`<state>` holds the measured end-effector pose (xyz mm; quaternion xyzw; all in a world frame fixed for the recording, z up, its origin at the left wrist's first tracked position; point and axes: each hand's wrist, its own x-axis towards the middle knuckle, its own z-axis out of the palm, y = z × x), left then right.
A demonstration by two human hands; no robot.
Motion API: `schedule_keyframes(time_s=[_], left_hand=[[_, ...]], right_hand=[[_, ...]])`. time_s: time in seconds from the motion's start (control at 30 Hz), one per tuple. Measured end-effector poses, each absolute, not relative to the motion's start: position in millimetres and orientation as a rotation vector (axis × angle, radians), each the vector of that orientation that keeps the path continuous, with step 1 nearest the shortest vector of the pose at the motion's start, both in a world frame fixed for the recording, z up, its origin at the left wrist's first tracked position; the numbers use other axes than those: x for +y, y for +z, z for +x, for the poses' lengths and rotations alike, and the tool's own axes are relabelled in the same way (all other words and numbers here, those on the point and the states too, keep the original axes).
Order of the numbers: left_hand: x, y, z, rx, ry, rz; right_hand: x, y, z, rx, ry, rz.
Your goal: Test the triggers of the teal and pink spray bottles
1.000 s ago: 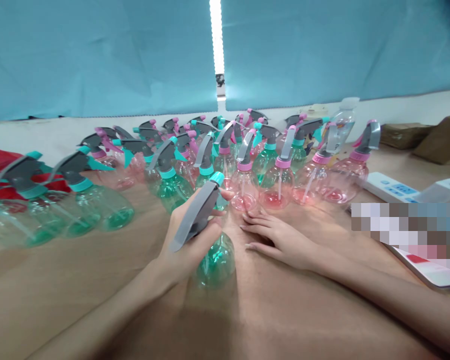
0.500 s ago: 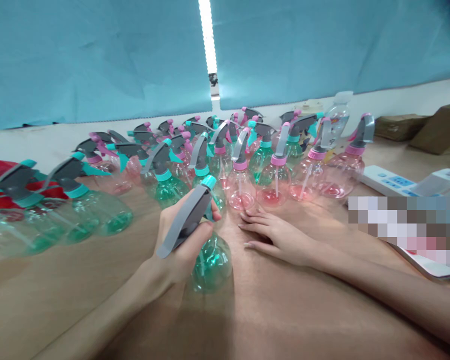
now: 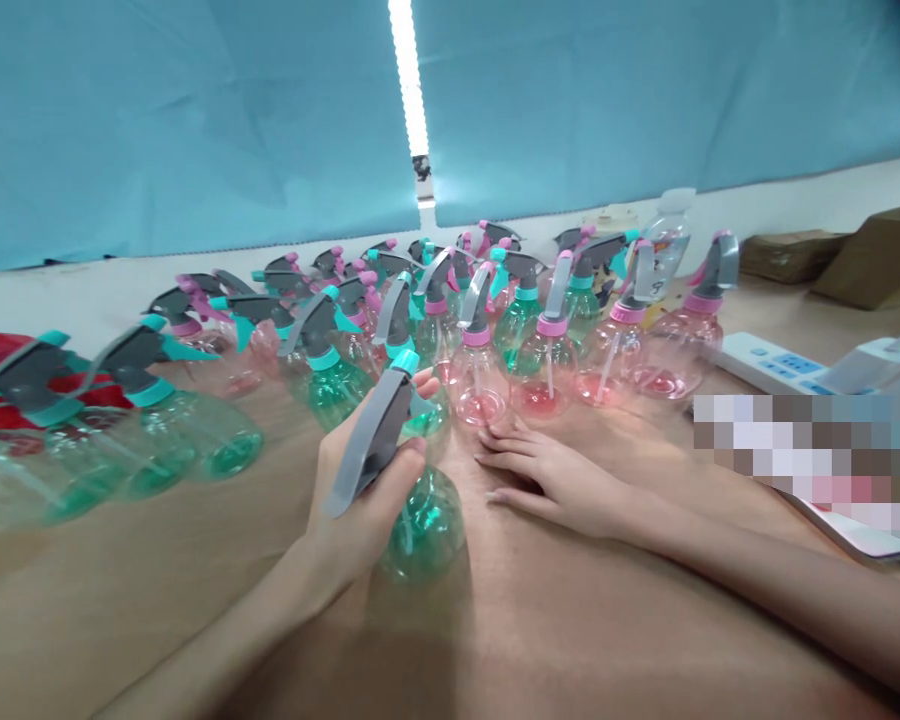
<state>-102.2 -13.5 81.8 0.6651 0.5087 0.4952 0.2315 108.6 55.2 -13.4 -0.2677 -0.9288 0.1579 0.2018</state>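
My left hand point(image 3: 364, 515) is wrapped round the neck of a green spray bottle point(image 3: 429, 535) with a grey and turquoise spray head. That bottle stands upright on the wooden table point(image 3: 570, 640), and its neck is hidden by my thumb and palm. One fingertip shows beyond the turquoise trigger, apart from it. My right hand point(image 3: 559, 475) lies flat on the table with the fingers stretched out, holding nothing. Its fingertips are close to the base of a pink spray bottle point(image 3: 480, 385); whether they touch it I cannot tell.
Several pink and green spray bottles point(image 3: 547, 370) crowd the back of the table. More green ones point(image 3: 217, 430) stand at left beside red material point(image 3: 0, 350). At right are a white power strip point(image 3: 765, 355), a blurred-out flat object point(image 3: 810, 460) and brown cardboard point(image 3: 877, 255).
The finger at the trigger has straightened and moved forward off it. My left hand still holds the green spray bottle in the same place. My right hand stays flat; the view has shifted slightly.
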Motion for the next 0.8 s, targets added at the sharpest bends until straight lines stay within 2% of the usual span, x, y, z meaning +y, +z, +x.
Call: schedule_keyframes(time_s=[0.8], left_hand=[[-12.7,82.4,-103.5,1.389,1.296,1.858]], right_hand=[[55.9,-17.0,109.6,-2.601,0.468,-0.756]])
